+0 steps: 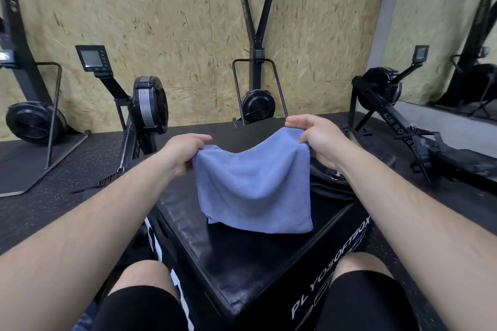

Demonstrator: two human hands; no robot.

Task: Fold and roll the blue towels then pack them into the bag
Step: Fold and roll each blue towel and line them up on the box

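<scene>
Left hand [185, 152] and right hand [317, 142] each pinch an upper corner of the blue towel [252, 188], which hangs between them over the black padded worktop [228, 258]. A black bag [328, 191] lies just beside the towel, under the right wrist.

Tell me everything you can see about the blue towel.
The blue towel is soft, fuzzy-looking cloth, pale blue, apparently doubled over, with layered edges showing at its lower left corner. The left hand and right hand each pinch an upper corner, so it hangs with the top edge sagging between them. Its lower edge reaches the black box top.
</scene>
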